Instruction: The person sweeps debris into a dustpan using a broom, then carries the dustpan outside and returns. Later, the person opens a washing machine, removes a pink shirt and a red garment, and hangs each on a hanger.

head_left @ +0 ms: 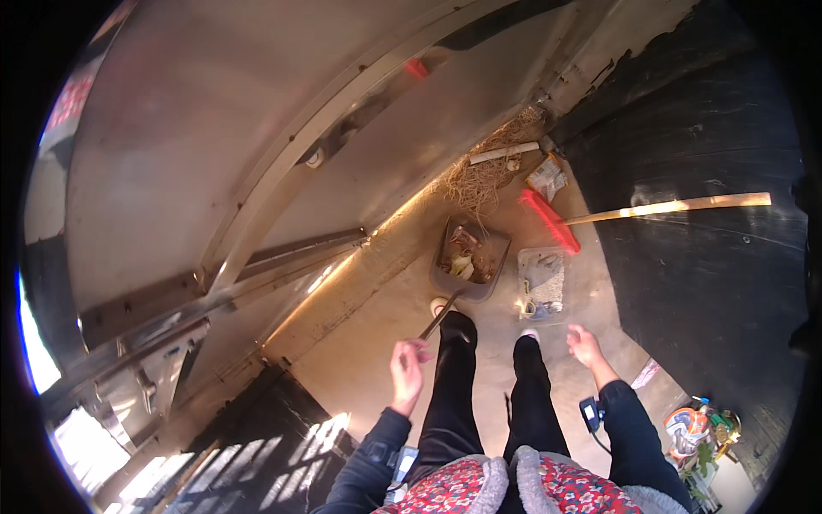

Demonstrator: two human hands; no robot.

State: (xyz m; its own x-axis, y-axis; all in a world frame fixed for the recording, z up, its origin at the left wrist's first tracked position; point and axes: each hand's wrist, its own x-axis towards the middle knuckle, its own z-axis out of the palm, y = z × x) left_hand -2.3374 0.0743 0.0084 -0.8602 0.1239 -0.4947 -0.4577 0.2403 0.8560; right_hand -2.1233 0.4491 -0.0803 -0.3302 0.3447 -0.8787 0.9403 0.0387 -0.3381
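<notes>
My left hand [407,364] is closed around the dark handle of a long-handled dustpan [489,289], whose pan rests on the floor ahead of my feet. Inside the pan lie dirt, a pale crumpled scrap and other litter. My right hand [584,344] hangs to the right, fingers loosely apart, holding nothing. Nearest to it is a clear plastic tub [548,313] with greyish material and a bit of blue and yellow inside. Beyond the tub, a red broom [550,223] with a wooden handle leans toward the dark wall.
Dry straw [475,184], a white tube [505,153] and a crumpled packet [548,177] lie in the far corner. A large metal door [214,128] stands left, a black wall [702,163] right. Bags and a leafy plant [705,458] sit at lower right.
</notes>
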